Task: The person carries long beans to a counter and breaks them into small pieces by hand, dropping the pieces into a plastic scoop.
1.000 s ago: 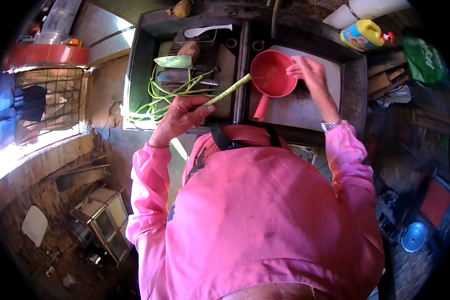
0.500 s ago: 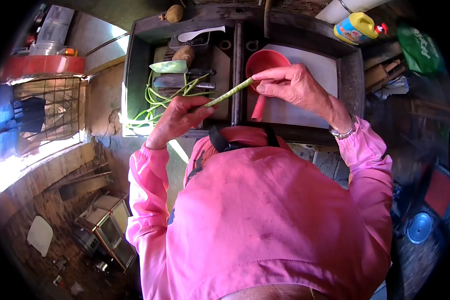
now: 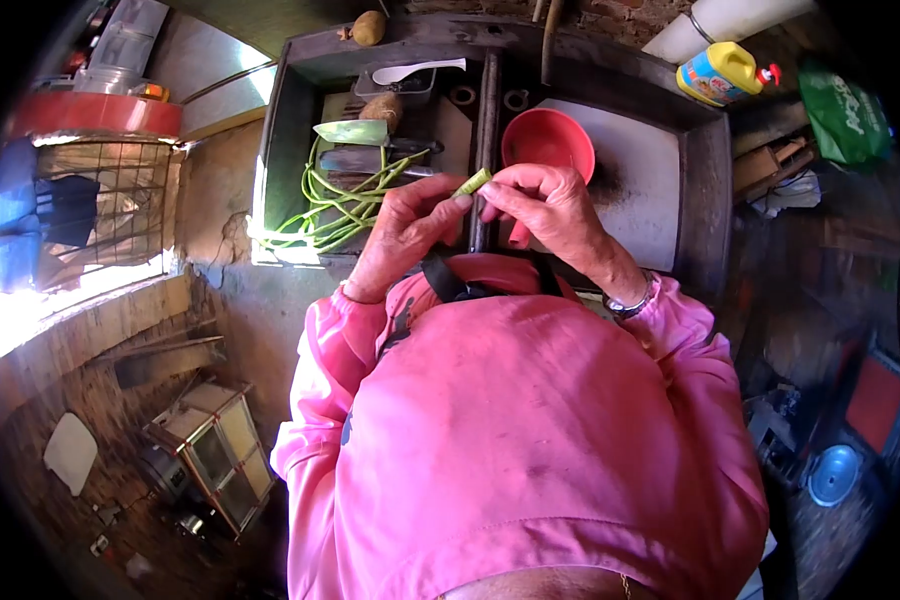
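A short green length of long bean (image 3: 475,182) shows between my two hands over the sink's middle divider. My left hand (image 3: 417,225) is closed round it, thumb on top. My right hand (image 3: 558,208) pinches at the bean's far end, fingertips close to the left thumb. Behind my right hand stands a red dipper (image 3: 548,140), its handle partly hidden by that hand. To the left of my left hand lies a tangle of long green beans (image 3: 315,215). A knife with a broad blade (image 3: 352,132) rests above them, and a second knife (image 3: 350,160) lies beside it.
The dark double sink (image 3: 705,180) has a central divider. A brown root vegetable (image 3: 382,112) and a white spoon (image 3: 420,70) on a plastic container are at the back left. A yellow bottle (image 3: 718,75) stands on the back right rim, near a green bag (image 3: 850,120).
My hands have come closer together, the right moving left and down. The long stretch of bean between them now shows only as a short piece. The view has shifted slightly.
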A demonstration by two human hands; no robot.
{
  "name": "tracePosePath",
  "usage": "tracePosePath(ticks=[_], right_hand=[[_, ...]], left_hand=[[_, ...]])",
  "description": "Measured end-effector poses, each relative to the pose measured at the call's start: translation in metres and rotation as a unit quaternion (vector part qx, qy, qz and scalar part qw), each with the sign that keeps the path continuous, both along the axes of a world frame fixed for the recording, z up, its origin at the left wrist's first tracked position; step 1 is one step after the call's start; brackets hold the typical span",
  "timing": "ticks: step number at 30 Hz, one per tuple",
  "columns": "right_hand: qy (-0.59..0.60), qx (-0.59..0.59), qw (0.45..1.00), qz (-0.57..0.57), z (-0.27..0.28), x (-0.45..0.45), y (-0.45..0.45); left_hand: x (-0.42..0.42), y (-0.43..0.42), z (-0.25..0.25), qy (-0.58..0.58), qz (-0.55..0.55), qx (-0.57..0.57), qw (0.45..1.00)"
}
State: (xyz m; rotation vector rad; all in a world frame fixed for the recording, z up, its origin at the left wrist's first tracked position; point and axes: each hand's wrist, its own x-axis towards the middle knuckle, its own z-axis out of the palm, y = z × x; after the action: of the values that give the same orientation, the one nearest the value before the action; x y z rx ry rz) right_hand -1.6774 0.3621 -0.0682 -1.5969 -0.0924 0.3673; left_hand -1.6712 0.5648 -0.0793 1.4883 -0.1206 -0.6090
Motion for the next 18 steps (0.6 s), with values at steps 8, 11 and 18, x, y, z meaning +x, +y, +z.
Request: tracePosePath(ticks=[8,11,18], right_hand=[[-0.062,-0.051,0.997,0.006,-0.017,-0.013,0.012],[-0.098,-0.075,0.992,0.035,-0.028,-0.031,0.011],[-0.170,-0.365,0.913,-0.059,-0.096,-0.070,-0.060]], left_hand=[[0.001,-0.002,0.005,0.012,0.068,-0.006,0.998],[0.018,0.000,0.007,-0.003,0.110,-0.043,0.993],[0.070,0.030,0.021,0.020,0.098,-0.157,0.982]])
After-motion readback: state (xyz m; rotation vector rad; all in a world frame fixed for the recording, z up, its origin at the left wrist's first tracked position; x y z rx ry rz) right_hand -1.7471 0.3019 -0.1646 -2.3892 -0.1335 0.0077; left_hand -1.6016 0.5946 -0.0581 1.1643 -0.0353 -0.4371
